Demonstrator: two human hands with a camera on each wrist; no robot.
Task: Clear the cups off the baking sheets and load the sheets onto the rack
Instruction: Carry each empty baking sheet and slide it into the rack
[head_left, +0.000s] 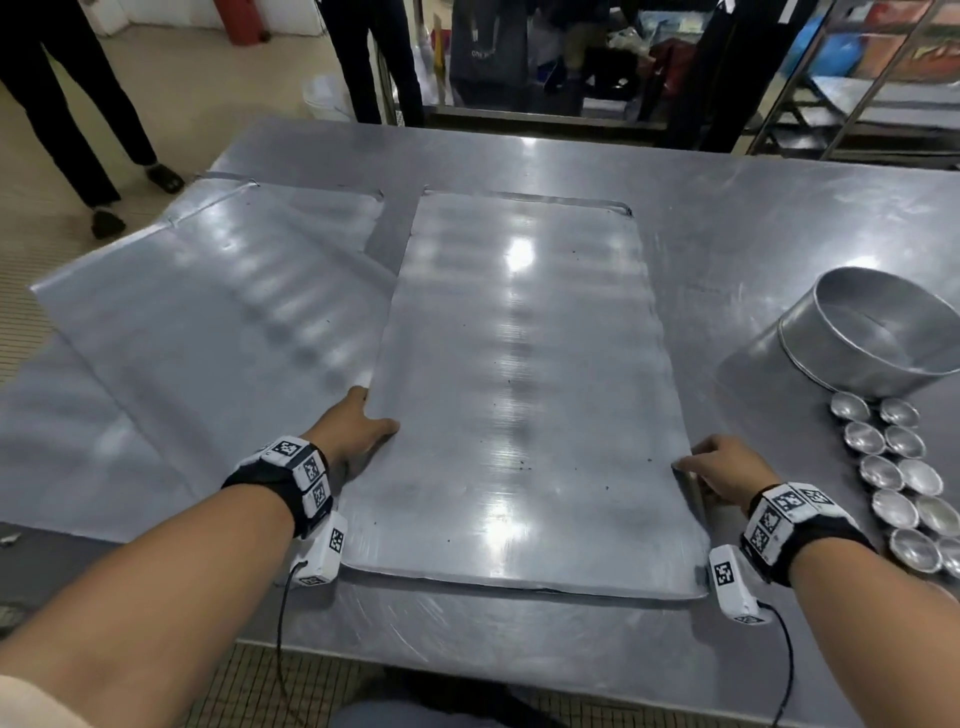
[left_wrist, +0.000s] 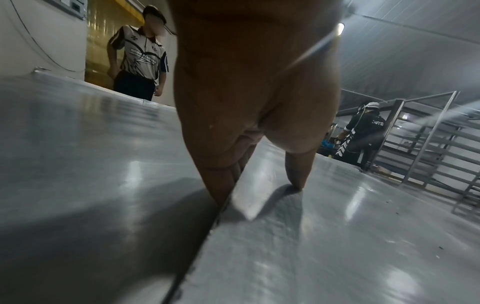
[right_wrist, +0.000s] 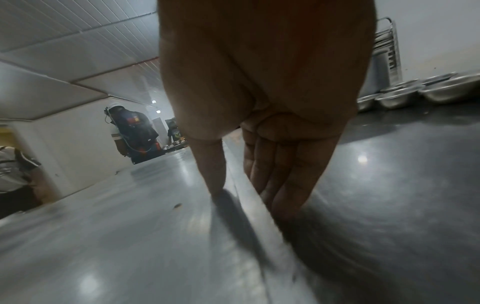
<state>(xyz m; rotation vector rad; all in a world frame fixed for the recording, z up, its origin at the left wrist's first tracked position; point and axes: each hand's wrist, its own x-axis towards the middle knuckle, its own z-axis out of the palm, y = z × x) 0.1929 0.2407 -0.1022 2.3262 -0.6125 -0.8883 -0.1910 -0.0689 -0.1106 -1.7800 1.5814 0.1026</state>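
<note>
My left hand (head_left: 358, 431) pinches the near baking sheet's (head_left: 519, 415) left edge, thumb on top, fingers (left_wrist: 221, 185) tucked under. My right hand (head_left: 727, 473) grips its right edge the same way. Sheet lies flat on the counter (head_left: 727, 218). Cups (head_left: 893, 478) stand in two rows right of it. Second sheet (head_left: 208, 312) lies left, tilted. Rack (head_left: 883, 78) stands beyond.
</note>
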